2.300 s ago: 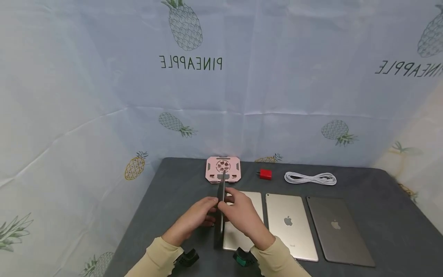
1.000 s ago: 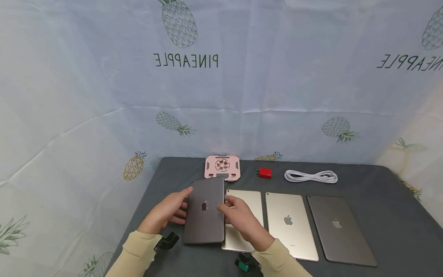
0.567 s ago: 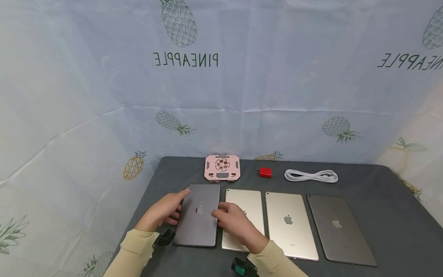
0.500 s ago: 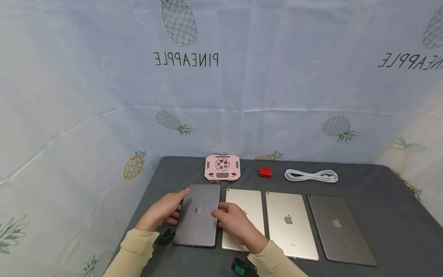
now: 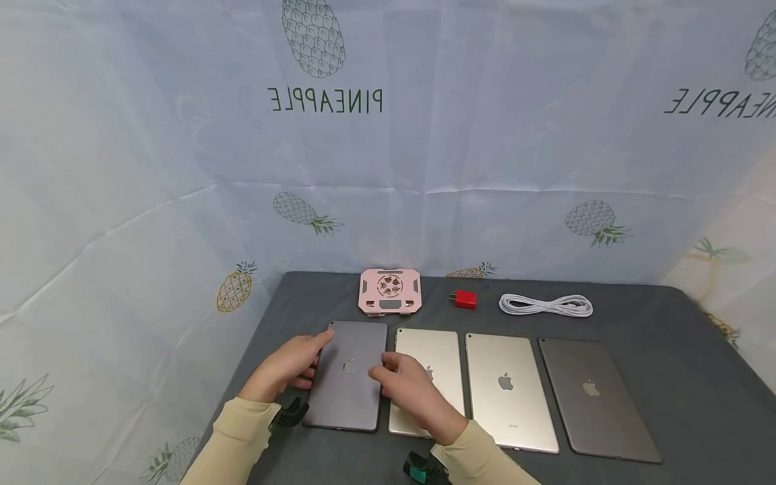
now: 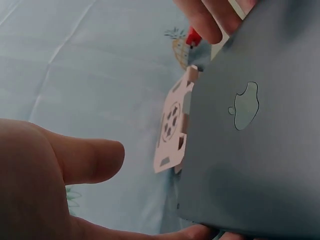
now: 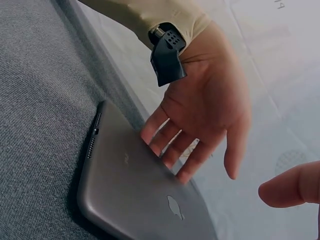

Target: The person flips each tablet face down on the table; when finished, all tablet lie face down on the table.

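Observation:
A grey tablet (image 5: pixel 347 401) lies flat on the table with its logo side up. Along its left edge my left hand (image 5: pixel 287 367) rests with fingertips touching; the right wrist view shows these fingers (image 7: pixel 175 150) straight and the thumb lifted off the tablet. My right hand (image 5: pixel 412 391) is at the opposite edge, partly over the neighbouring gold tablet (image 5: pixel 439 350). Its thumb (image 7: pixel 290 192) stands clear of the grey tablet in the right wrist view, while its fingertips (image 6: pixel 212 32) reach the edge in the left wrist view.
Farther right lie another gold tablet (image 5: pixel 506 417) and a darker tablet (image 5: pixel 597 417). Behind the row are a pink stand (image 5: pixel 370 289), a red charger plug (image 5: pixel 465 300) and a coiled white cable (image 5: pixel 545 306). A pineapple-printed curtain (image 5: pixel 485 148) hangs behind the table (image 5: pixel 685 350).
The grey tablet stood on edge between both hands, then was lowered flat, back side up. My left hand moved left with it. Over the last half second the hands have barely moved.

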`<state>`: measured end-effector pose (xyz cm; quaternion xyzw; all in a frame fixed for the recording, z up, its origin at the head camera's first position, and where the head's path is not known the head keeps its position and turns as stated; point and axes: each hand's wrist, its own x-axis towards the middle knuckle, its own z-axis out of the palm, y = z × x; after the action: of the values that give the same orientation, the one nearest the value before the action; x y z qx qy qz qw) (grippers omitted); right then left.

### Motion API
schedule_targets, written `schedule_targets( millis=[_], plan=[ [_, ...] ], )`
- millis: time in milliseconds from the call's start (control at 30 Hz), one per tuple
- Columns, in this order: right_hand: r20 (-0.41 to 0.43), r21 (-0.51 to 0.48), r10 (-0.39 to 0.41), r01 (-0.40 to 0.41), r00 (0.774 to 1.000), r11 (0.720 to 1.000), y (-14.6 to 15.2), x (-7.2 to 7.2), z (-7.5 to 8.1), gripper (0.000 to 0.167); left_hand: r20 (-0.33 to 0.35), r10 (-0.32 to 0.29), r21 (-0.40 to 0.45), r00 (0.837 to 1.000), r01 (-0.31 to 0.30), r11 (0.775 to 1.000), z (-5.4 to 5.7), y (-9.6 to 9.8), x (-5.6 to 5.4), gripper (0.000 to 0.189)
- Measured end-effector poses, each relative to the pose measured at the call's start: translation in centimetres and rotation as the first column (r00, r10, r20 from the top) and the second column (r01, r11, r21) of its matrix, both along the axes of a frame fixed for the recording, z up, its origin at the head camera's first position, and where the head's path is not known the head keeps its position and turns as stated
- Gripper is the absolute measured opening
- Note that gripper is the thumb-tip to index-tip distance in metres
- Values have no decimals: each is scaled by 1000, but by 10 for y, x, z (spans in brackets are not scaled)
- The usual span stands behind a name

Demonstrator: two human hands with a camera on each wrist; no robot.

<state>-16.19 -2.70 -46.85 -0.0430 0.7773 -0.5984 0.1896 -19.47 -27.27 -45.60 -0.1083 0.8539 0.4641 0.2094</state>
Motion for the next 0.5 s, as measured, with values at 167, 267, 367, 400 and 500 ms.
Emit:
schedule_targets(
  millis=[167, 267, 367, 400, 500],
  plan=[
    [-45, 19, 7, -6, 999, 1000, -1, 1, 1, 67, -19, -1, -49, 1000, 0, 999, 1, 1, -2, 79],
    [-73, 46, 4, -1, 997, 999, -1, 2, 2, 66, -25, -1, -54, 1000, -1, 999, 1, 3, -1, 69],
    [-82, 63, -2, 7, 997, 998, -1, 3, 3, 64, -29, -9, -57, 1000, 7, 998, 1, 4, -1, 66],
    [-82, 63, -2, 7, 997, 998, -1, 3, 3, 63, -29, -12, -58, 1000, 10, 998, 1, 5, -1, 66],
    [-85, 60, -3, 8, 996, 998, -1, 3, 2, 62, -30, -17, -65, 999, 15, 998, 0, 5, -1, 67]
  ],
)
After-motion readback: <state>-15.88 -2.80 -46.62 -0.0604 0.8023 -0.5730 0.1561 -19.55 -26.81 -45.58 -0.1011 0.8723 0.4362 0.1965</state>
